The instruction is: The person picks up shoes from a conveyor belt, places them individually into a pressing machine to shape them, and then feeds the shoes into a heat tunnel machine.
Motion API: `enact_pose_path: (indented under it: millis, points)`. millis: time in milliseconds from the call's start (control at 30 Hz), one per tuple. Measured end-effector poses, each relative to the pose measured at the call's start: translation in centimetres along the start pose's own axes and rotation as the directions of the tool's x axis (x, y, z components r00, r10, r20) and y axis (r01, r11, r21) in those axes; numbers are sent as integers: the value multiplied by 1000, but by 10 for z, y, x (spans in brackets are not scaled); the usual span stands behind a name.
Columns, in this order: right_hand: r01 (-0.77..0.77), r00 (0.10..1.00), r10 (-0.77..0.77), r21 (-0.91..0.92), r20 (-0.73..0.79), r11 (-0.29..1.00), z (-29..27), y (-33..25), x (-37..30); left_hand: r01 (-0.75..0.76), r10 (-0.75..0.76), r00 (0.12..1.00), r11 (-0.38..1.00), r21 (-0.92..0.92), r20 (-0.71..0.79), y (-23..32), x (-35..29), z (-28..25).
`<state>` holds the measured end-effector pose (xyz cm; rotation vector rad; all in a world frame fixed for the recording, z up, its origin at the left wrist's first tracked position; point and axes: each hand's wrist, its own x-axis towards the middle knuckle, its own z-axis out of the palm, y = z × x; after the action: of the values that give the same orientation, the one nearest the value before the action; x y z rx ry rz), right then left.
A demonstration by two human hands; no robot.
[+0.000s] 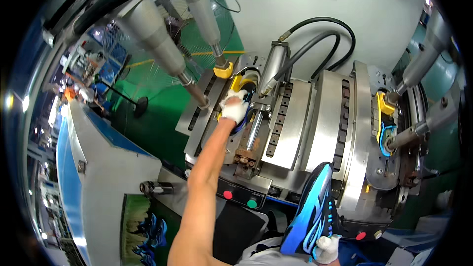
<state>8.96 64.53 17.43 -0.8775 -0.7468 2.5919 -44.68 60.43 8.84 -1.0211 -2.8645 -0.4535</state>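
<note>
Blue sneaker (313, 207), rounded toe, fabric-gloved right hand (327, 249) holding

Gloved left hand (234, 110) at steel machine (290, 135), blue-and-black shoe (309, 212) in gloved right hand (327, 249) — green floor (165, 113) beyond

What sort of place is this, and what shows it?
Probably a shoe factory: a blue-and-black shoe in the right hand, a steel machine with hoses, and more shoes at lower left.
</note>
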Motion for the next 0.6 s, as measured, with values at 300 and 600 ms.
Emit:
enact_pose_path:
  millis: [300,600]
  points:
    - [51,993,-83,-322,-86,945,20,7,29,-25,-43,971,961,-277,-237,13,-113,-162]
    - [98,967,-2,-364,254,926,247,48,255,268,-416,847,872,-411,-332,-41,-418,-147]
